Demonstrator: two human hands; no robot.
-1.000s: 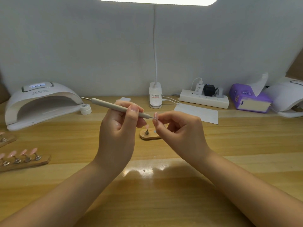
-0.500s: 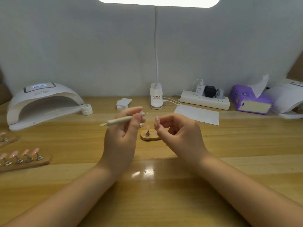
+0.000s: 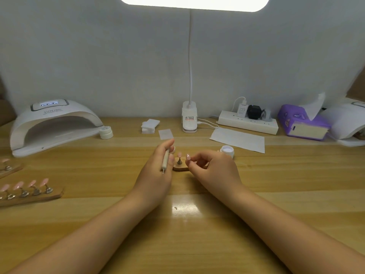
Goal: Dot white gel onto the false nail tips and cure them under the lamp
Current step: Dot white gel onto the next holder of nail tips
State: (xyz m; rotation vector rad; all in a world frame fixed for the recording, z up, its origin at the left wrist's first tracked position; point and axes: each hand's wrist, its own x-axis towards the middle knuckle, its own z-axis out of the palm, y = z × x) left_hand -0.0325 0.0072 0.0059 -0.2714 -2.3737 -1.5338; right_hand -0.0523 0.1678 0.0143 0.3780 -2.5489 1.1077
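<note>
A: At counter [image 3: 197,244] centre, what's around the small wooden stand [image 3: 180,167]?
B: One pink nail tip [image 3: 179,154] sits on its metal post. Left hand [image 3: 158,171] just left of the stand, right hand [image 3: 213,171] just right of it.
A: Left grip?
B: Clenched around the dotting tool [image 3: 165,160]. Shaft runs along the fingers, near-end point aimed back at the wrist, far end hidden by the fingertips.
A: Right grip?
B: Thumb and forefinger pinch a loose pink nail tip [image 3: 188,157], held upright just right of the stand's tip, not touching it. Dots on it: too small to tell.
A: Gel?
B: Open white gel pot [image 3: 227,150] behind and right of the stand, past the right hand. Its lid [image 3: 106,132] lies far left of the stand, by the mouth of the curing lamp [image 3: 53,125].
A: Lamp state?
B: Display lit on top, opening faces the counter, well left of the stand.
A: Other tips?
B: Long wooden holder [image 3: 33,195] with pink tips, near-left of the stand; a second holder [image 3: 9,168] at the left edge, partly cut off.
A: Behind the stand?
B: White pads [image 3: 150,125], desk lamp base [image 3: 189,120], paper sheet [image 3: 238,139].
</note>
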